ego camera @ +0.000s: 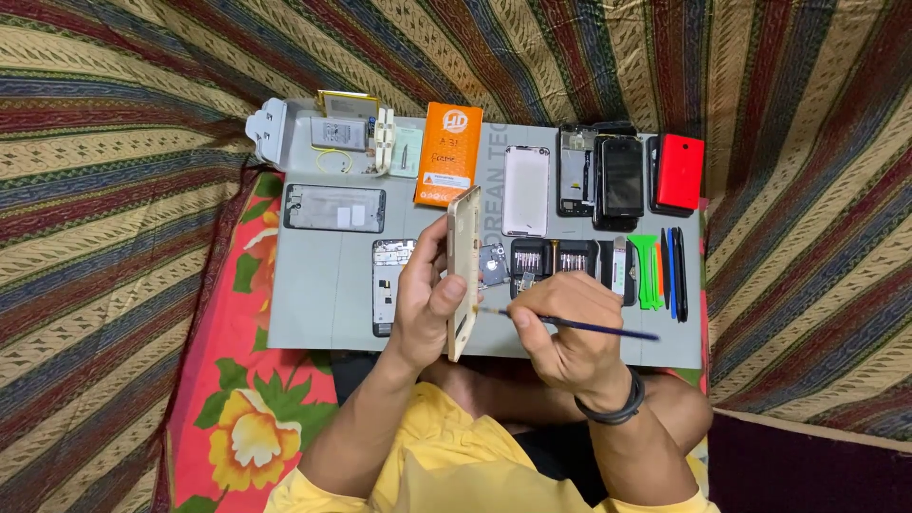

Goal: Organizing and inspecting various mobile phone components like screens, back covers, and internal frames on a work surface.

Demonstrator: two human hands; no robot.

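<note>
Head view: the left hand (425, 302) grips a gold phone frame (463, 271) upright on its edge above the near side of the grey mat (313, 313). The right hand (567, 334) pinches a thin blue tool (579, 326), tip touching the frame's edge. The prying step seems in hand; next calls for a steady, gentle push along the seam.

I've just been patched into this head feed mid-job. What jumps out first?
At the centre, the left hand holds a gold phone frame on edge while the right hand puts a thin blue tool to its lower part. Behind them lies a grey work mat crowded with phone parts; brightest are an orange box at the mat's top centre and a red phone at its top right corner.
</note>
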